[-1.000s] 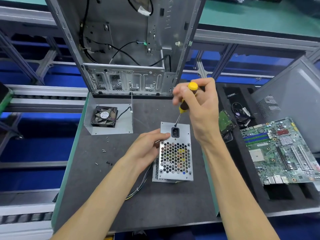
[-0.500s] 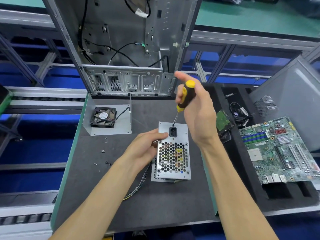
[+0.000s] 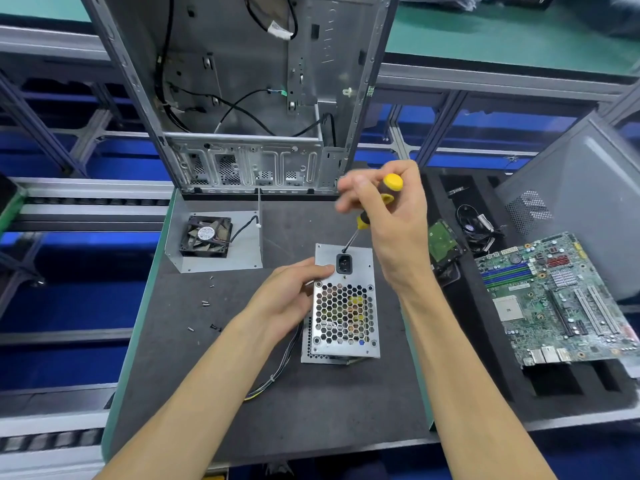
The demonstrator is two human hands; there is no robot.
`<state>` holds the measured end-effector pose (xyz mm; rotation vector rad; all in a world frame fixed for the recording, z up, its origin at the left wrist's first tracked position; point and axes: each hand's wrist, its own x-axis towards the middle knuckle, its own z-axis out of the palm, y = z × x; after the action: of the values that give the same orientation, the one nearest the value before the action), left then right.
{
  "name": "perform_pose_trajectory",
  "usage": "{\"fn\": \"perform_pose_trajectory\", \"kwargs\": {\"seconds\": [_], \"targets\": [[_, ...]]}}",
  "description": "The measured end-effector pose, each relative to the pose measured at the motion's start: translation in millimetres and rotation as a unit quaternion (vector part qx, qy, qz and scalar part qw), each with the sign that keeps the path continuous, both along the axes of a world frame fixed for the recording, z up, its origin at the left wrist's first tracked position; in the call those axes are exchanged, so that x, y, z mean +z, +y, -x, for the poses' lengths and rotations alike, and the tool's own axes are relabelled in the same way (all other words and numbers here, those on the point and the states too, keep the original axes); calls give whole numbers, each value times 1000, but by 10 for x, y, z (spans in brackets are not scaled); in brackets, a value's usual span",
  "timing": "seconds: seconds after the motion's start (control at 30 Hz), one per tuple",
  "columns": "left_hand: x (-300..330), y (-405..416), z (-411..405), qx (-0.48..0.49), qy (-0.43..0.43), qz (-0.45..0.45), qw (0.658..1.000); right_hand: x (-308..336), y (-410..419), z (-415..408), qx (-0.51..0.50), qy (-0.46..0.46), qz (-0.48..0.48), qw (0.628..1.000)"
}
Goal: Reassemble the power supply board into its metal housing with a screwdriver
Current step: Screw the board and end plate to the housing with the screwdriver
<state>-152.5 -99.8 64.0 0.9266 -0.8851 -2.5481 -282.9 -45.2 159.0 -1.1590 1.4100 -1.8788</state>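
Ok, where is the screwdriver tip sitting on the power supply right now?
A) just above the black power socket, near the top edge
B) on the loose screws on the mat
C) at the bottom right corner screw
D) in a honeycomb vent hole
A: the screwdriver in the right hand slants down to a point just above the black power socket on the housing, which the left hand steadies.
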Motion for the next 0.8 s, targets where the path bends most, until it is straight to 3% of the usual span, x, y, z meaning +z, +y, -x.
{"fn": "perform_pose_trajectory", "kwargs": {"seconds": [0.2, 0.37, 0.63, 0.7, 0.8], "targets": [[8, 11, 8, -1, -3, 6, 1000, -5, 15, 32, 20, -26, -16, 999], [38, 26, 3, 8, -2, -2, 1000, 43, 13, -60, 15, 38, -21, 999], [75, 58, -26, 22, -14, 20, 999, -46, -6, -190, -80, 35, 35, 996], [77, 69, -21, 24, -23, 36, 999, -14, 9, -162, -132, -11, 66, 989], [69, 85, -43, 30, -34, 63, 997, 58, 15, -32, -122, -214, 104, 964]]}}
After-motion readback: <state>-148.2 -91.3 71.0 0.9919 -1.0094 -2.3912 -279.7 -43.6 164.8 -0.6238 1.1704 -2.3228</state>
